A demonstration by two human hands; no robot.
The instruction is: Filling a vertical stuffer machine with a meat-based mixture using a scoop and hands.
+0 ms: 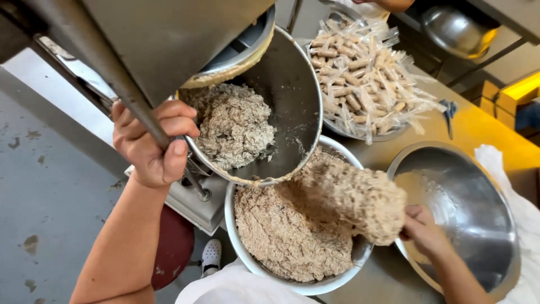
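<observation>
Left hand (151, 147) grips the metal lever (112, 84) beside the tilted mixer bowl (287, 101); right hand (423, 229) holds a dough clump (360, 197) over the white bowl (236, 236).

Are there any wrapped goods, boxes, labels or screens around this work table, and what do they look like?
Wrapped sticks: short brown rolls in clear twisted plastic, heaped in a metal bowl at the far side of the table.
Boxes: brown and yellow, blocky, at the far right edge; too blurred to tell more.
No labels, signs or screens show.
</observation>
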